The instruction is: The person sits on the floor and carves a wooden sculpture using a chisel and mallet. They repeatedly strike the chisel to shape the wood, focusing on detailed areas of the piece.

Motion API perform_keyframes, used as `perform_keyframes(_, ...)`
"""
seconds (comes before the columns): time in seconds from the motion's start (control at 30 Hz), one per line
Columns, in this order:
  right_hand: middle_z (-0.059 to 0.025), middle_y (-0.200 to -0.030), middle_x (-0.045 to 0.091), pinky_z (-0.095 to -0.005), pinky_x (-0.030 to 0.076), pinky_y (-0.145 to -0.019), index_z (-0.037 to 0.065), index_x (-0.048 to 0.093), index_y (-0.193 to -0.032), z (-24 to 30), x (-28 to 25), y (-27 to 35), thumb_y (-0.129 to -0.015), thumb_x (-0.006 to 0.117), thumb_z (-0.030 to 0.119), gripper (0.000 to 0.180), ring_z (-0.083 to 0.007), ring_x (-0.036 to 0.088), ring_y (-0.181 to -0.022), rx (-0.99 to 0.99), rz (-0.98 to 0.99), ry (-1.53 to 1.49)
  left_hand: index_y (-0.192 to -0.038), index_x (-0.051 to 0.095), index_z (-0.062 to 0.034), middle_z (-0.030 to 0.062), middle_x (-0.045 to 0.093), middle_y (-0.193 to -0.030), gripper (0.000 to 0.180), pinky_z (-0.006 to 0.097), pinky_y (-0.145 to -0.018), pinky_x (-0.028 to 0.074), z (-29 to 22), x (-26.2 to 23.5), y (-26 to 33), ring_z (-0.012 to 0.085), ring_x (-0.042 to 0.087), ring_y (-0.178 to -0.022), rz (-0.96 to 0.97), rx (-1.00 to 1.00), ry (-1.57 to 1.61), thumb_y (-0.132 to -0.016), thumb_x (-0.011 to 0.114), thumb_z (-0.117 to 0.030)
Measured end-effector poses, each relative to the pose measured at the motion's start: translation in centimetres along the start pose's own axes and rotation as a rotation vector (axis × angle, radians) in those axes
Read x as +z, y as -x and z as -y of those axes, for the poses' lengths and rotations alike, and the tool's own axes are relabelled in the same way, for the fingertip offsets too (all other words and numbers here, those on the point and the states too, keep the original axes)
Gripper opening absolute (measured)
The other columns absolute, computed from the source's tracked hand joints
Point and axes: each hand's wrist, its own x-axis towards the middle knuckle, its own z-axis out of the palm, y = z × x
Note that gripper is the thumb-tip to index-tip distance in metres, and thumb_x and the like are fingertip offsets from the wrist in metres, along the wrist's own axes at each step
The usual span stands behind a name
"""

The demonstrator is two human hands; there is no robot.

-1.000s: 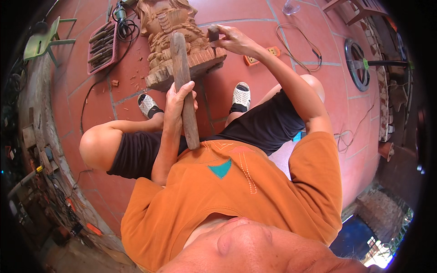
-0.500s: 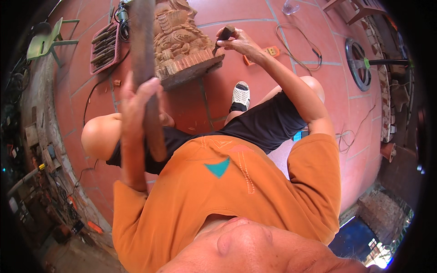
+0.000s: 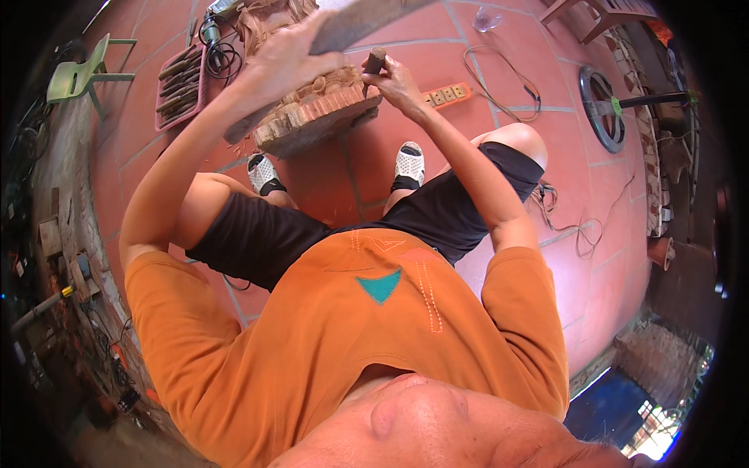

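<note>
Floor point(image 3: 546, 179): red tiles, far side strewn with cables.
Carved wood block point(image 3: 316, 113): tilted, resting on the floor far of the two feet, near centre-left.
Wooden mallet point(image 3: 343, 35): long flat club, raised slantwise above the block.
Tray of chisels point(image 3: 181, 86): far left, just beside the block.
Power strip point(image 3: 443, 95): orange, right of the block.
Left hand point(image 3: 292, 51): fingers wrapped tight round the mallet.
Right hand point(image 3: 398, 78): closed round a chisel.
Chisel point(image 3: 375, 61): upright, tip against the block's right top edge.
</note>
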Motion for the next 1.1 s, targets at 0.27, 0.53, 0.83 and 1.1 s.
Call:
perform_keyframes(0.27,-0.0062,-0.100,0.068,-0.0314,0.051,-0.079,0.002,0.062,-0.111,-1.7,0.9,1.1,-0.092,0.070,0.011,0.023,-0.0142,0.063,-0.091,-0.043,-0.120,-0.165,-0.137,0.050,0.0014,0.0274,0.068,-0.108,0.070,0.043,-0.090,0.050,0.6,1.2,-0.5,0.0355,0.068,-0.104,0.385,-0.175,0.082,-0.083,0.071,-0.038)
perform_keyframes(0.53,-0.0051,-0.097,0.066,-0.0297,0.050,-0.077,0.003,0.061,-0.112,-1.3,1.5,1.0,-0.094,0.070,0.015,0.024,-0.0119,0.061,-0.090,-0.011,-0.132,-0.001,-0.137,0.047,0.0012,0.0299,0.068,-0.107,0.069,0.047,-0.088,0.051,0.1,1.3,-1.2,0.0412,0.067,-0.101,0.434,-0.189,-0.015,-0.084,0.070,-0.038)
perform_keyframes(0.83,-0.0115,-0.105,0.068,-0.0335,0.058,-0.079,0.002,0.056,-0.117,-1.9,1.0,1.9,-0.101,0.060,0.015,0.021,-0.0207,0.069,-0.094,0.182,-0.339,-0.417,-0.124,0.055,0.0065,0.0236,0.069,-0.092,0.070,0.045,-0.078,0.054,1.4,-0.1,-0.8,0.0326,0.070,-0.083,0.441,-0.280,0.236,-0.080,0.069,-0.047)
perform_keyframes(1.1,-0.0191,-0.109,0.066,-0.0395,0.062,-0.085,-0.001,0.049,-0.120,-1.1,-0.4,3.3,-0.104,0.052,0.012,0.021,-0.0304,0.071,-0.099,0.159,-0.406,-0.461,-0.142,0.051,-0.0022,0.0175,0.068,-0.107,0.078,0.039,-0.083,0.052,4.0,0.8,-0.2,0.0244,0.066,-0.095,0.287,-0.183,0.116,-0.082,0.068,-0.048)
